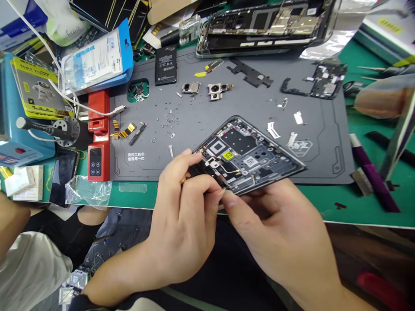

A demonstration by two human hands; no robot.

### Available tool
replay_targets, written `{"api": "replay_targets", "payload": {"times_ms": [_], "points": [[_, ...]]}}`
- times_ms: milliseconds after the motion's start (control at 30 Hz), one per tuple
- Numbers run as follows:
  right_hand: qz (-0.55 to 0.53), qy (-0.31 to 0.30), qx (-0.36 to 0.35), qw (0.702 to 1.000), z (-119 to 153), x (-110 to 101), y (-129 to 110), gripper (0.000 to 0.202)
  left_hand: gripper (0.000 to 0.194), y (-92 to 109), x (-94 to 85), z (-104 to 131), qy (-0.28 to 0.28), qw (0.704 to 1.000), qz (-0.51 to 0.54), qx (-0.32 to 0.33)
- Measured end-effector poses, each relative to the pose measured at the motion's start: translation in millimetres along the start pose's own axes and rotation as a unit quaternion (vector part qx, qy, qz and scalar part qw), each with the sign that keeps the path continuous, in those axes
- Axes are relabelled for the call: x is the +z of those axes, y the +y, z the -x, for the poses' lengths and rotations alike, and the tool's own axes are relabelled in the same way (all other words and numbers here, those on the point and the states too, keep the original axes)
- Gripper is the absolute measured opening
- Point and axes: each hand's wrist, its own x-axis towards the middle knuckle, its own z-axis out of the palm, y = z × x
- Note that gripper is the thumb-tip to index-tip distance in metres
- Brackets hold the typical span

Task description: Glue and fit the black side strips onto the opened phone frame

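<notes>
An opened phone frame [249,155] with bare circuitry and a yellow label is tilted above the front of the grey mat. My left hand [188,207] grips its near left edge, with fingers curled over the frame. My right hand [279,224] holds the frame from below and the right, its thumb at the near edge close to my left fingertips. What lies between the fingertips is too small to tell. Behind the frame, on the mat, are a camera module [215,91], a smaller module [191,88] and a black battery [166,65]. Several tiny screws are scattered left of the frame.
A red device [99,151] stands at the mat's left edge [129,179], beside a cable and boxes. Another opened device [266,30] lies at the back. Black parts [324,80] and tools [372,172] are on the right. A person's bare arm [11,220] is at far left.
</notes>
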Motion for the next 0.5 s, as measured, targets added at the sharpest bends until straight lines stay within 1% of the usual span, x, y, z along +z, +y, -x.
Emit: {"api": "replay_targets", "payload": {"times_ms": [267,500], "points": [[0.008,-0.003,-0.005,1.000,5.3,-2.4,0.3,0.011,0.008,0.4,-0.3,2.3,0.012,1.000,-0.002,0.003],[0.006,0.002,-0.008,1.000,3.0,0.2,-2.0,0.010,0.007,1.2,-0.5,3.8,0.020,1.000,-0.002,0.000]]}}
